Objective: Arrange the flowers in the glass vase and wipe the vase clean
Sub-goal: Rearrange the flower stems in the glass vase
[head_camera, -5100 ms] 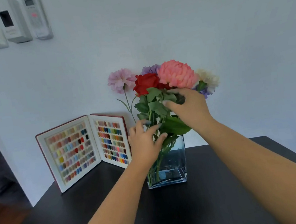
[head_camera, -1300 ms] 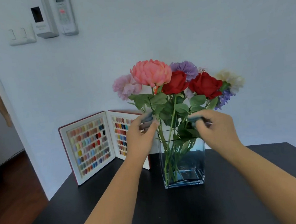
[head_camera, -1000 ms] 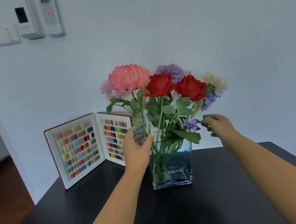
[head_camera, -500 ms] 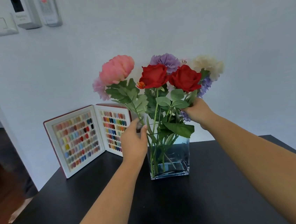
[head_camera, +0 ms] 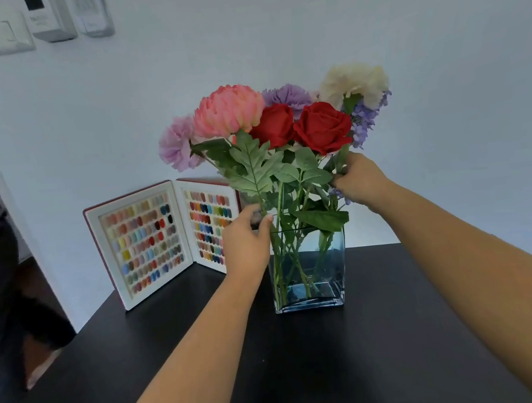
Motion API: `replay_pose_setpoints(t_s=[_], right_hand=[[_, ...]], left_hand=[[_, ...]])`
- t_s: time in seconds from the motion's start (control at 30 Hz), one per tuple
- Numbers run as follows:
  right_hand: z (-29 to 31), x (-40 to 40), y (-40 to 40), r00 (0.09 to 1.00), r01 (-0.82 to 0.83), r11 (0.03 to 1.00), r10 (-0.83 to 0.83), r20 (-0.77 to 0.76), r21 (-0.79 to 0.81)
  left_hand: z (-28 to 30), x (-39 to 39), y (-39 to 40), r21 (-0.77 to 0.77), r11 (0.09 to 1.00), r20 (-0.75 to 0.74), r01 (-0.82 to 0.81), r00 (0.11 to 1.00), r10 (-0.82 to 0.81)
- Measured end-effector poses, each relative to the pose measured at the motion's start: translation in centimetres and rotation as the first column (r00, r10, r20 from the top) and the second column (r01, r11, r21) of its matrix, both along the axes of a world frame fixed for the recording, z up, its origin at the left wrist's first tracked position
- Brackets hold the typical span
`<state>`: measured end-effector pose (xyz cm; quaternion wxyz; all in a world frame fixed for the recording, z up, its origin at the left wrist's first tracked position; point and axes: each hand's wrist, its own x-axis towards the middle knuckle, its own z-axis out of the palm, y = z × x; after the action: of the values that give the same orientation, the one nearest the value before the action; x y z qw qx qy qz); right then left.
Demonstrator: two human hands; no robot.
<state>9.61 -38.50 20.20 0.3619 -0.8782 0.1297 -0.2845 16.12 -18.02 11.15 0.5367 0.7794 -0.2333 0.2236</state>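
glass vase (head_camera: 308, 272) stands between hands; left hand (head_camera: 245, 239) and right hand (head_camera: 359, 178) grip stems (head_camera: 277, 200).

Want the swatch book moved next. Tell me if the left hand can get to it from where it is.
Probably yes: the left hand is by the vase rim, and the swatch book stands open just beside it, nothing between.

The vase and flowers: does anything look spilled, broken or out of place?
Nothing stands out. The glass vase stands upright on the black table, with no water visible around it. The flowers are all in the vase, and both hands, left hand and right hand, are at the stems.
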Motion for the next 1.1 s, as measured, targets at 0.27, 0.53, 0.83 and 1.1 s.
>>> replay_pose_setpoints(t_s=[0.27, 0.53, 0.83, 1.1], right_hand=[[-1.8, -1.0, -0.9, 0.997, -0.074, 0.958, 0.069, 0.03, 0.277], [-4.5, -2.2, -0.2, 0.988, -0.044, 0.951, -0.004, 0.156, 0.304], [-11.0, -4.6, 1.3, 0.918, -0.113, 0.783, -0.154, 0.366, 0.612], [-10.4, -4.9, 1.1, 0.893, -0.124, 0.781, -0.181, 0.412, 0.612]], left_hand=[[-1.3, -0.5, 0.1, 0.043, 0.999, 0.0, -0.023, 1.0, 0.023], [-1.8, -0.5, 1.6, 0.007, 0.999, -0.011, 0.035, 0.999, -0.035], [-2.8, -0.4, 2.5, -0.06, 0.997, -0.052, 0.049, 0.997, -0.052], [-2.6, -1.0, 1.8, -0.253, 0.958, -0.152, 0.137, 0.972, -0.179]])
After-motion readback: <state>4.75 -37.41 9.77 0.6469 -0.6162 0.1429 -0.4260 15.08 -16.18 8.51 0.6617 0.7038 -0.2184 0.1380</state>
